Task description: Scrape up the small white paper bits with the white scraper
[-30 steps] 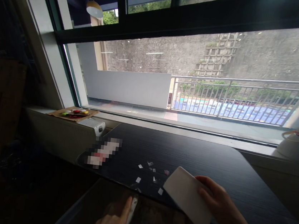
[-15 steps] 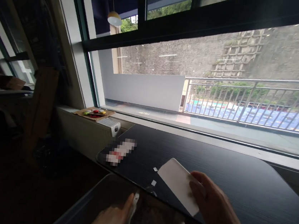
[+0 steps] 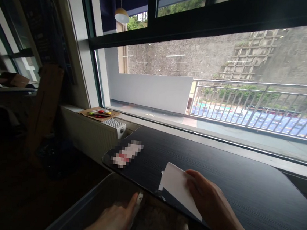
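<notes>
In my right hand [image 3: 205,194] is a white rectangular card [image 3: 178,186], pinched along its right side, thumb beneath the fingers. It is tilted on the black tabletop [image 3: 220,163], its left end by small white scraps [image 3: 161,187] near the table's front edge. My left hand [image 3: 112,217] is lower, below that edge, over a grey plastic bin [image 3: 76,209]. Its index finger lies along a narrow pale strip [image 3: 138,202], and the other fingers are curled and partly hidden. Whether the strip belongs to a liner or a separate thing, I cannot tell.
A pixelated pale and red item [image 3: 127,154] lies on the table's left end. A radiator [image 3: 85,133] stands beyond it, with a tray of colourful pieces [image 3: 99,113] on top. A window [image 3: 159,64] runs behind the table. A dark bag [image 3: 56,157] sits on the floor.
The card has shifted left with my right hand, and its left end now comes up against the scraps and partly covers them. My left hand stays almost in place.
</notes>
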